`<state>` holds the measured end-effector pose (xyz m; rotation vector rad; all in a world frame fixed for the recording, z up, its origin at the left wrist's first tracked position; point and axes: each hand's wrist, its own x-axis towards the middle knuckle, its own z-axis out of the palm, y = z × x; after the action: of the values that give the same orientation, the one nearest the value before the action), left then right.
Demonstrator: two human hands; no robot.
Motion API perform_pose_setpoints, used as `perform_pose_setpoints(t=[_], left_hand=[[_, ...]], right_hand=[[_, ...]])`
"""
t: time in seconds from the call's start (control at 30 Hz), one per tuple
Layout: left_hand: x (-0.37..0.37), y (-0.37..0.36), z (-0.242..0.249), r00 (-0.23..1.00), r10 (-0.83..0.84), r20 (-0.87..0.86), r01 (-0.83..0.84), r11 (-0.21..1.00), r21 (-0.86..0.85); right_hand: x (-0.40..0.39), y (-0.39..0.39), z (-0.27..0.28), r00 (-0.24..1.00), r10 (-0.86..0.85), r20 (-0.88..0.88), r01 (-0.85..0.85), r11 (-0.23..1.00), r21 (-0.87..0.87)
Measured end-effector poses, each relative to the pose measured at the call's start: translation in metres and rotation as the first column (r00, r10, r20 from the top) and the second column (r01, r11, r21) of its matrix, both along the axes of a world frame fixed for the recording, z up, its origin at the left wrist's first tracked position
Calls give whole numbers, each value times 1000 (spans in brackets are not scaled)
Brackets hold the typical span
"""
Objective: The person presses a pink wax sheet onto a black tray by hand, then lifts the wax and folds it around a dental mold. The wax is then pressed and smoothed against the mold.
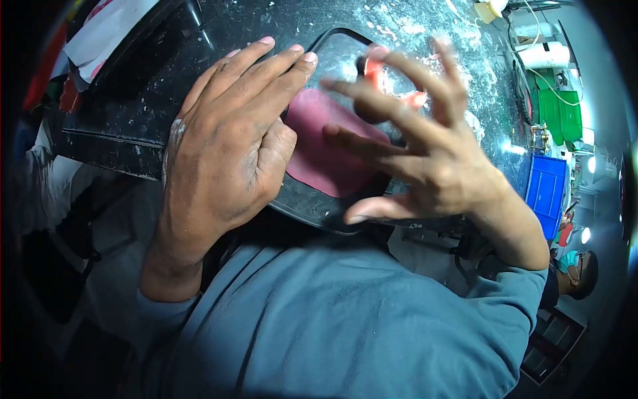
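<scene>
A flat pink sheet with a rounded outline (pixel 322 153) lies on a dark tray or board (pixel 299 203) at the table's near edge. My left hand (pixel 229 139) is at the sheet's left side, palm down, fingers stretched out and close together, thumb along the side; nothing shows in it. Over the right part of the sheet is my right hand (pixel 425 146), its fingers spread and blurred by motion, holding nothing. Whether its fingertips touch the sheet I cannot tell. Partly hidden behind those fingers is an orange-red object with a dark part (pixel 374 74).
The dark tabletop (pixel 425 16) is speckled with white residue. Papers (pixel 109 36) lie at the upper left. On the right are a green bin (pixel 560 110), a blue bin (pixel 546 189), white rolls (pixel 546 55) and a masked person (pixel 581 272).
</scene>
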<state>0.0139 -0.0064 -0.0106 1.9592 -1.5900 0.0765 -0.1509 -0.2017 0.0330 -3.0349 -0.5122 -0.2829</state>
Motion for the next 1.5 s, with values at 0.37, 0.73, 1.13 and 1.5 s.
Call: perform_pose_setpoints(t=[0.37,0.73,1.13,1.5], left_hand=[[-7,1,7,997,68,-45,-68,998,16],[-7,1,7,999,7,33,-13,980,198],[-7,2,5,999,16,35,-23,979,204],[-7,5,7,999,7,33,-14,979,203]], right_hand=[[-20,16,0,978,-177,106,177,984,9],[-20,9,-6,997,-53,54,57,996,-74],[-20,22,6,987,-156,33,156,988,8],[-15,23,3,979,-195,-57,197,979,42]])
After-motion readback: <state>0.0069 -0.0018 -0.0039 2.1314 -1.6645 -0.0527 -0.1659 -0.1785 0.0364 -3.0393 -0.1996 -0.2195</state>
